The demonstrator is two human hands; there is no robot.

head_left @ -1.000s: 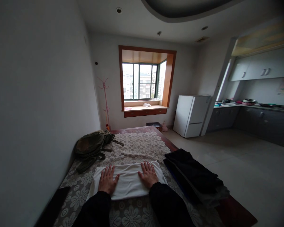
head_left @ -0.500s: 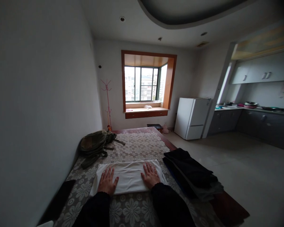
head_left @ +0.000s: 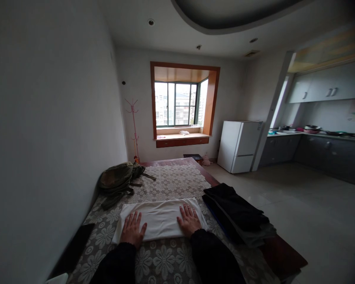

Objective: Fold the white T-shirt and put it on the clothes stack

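Observation:
A white folded cloth [head_left: 161, 221], perhaps a garment, lies flat on the flower-patterned table cover [head_left: 165, 260] in front of me. My left hand [head_left: 133, 229] rests palm down on its left part, fingers stretched out and thumb apart. On the right part of the cloth my right hand [head_left: 189, 221] lies flat as well, fingers spread. Neither hand grips anything. Small creases run across the cloth between the two hands. What lies under my palms is hidden.
Dark folded clothes [head_left: 236, 213] are piled along the table's right edge. A green backpack [head_left: 120, 179] sits at the far left by the wall. A white fridge [head_left: 239, 146] stands beyond the table, and a pink coat stand [head_left: 134, 130] is in the corner.
Both hands stay flat on the white cloth, with the left shifted very slightly to the left. The whole view has moved a little; otherwise things lie as before.

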